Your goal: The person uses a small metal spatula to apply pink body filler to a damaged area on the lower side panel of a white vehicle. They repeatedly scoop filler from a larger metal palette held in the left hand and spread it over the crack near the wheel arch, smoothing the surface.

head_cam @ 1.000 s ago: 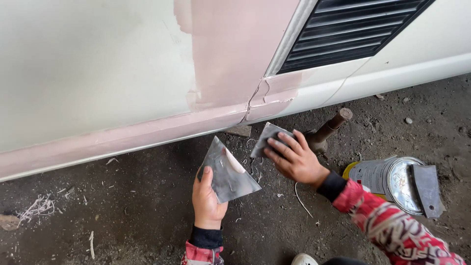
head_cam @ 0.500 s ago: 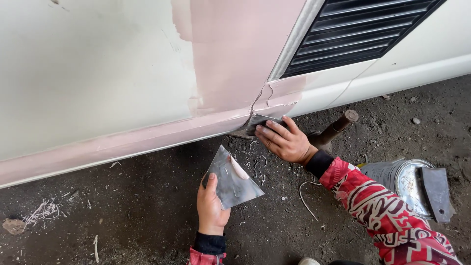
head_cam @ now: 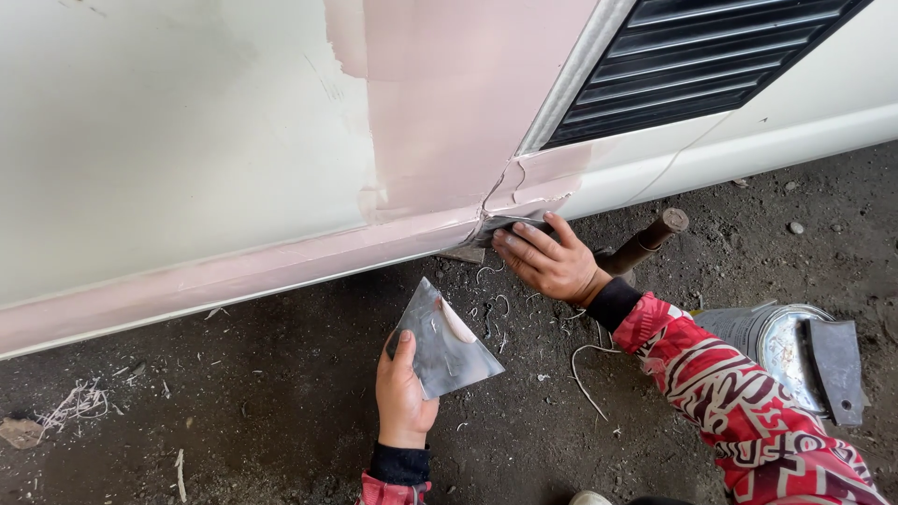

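My left hand [head_cam: 402,393] grips a grey metal spreader plate [head_cam: 444,344] with a smear of pink filler near its top edge, held low over the dirt floor. My right hand [head_cam: 547,260] presses a second grey spreader [head_cam: 505,225] flat against the lower edge of the vehicle panel [head_cam: 187,159], where a band of pink filler [head_cam: 449,122] meets a cracked seam. Fingers cover most of that spreader. Both sleeves are red and white patterned with black cuffs.
A black louvred vent [head_cam: 702,56] sits in the panel at upper right. On the dark dirt floor [head_cam: 281,402] lie a tin can [head_cam: 776,341] with another scraper [head_cam: 835,369] across it, a wooden-handled tool [head_cam: 645,243] behind my right wrist, and shavings [head_cam: 75,402] at left.
My right hand rose from the floor with its spreader and now presses it against the panel's lower edge. My left hand stayed low, with its plate tilted slightly.
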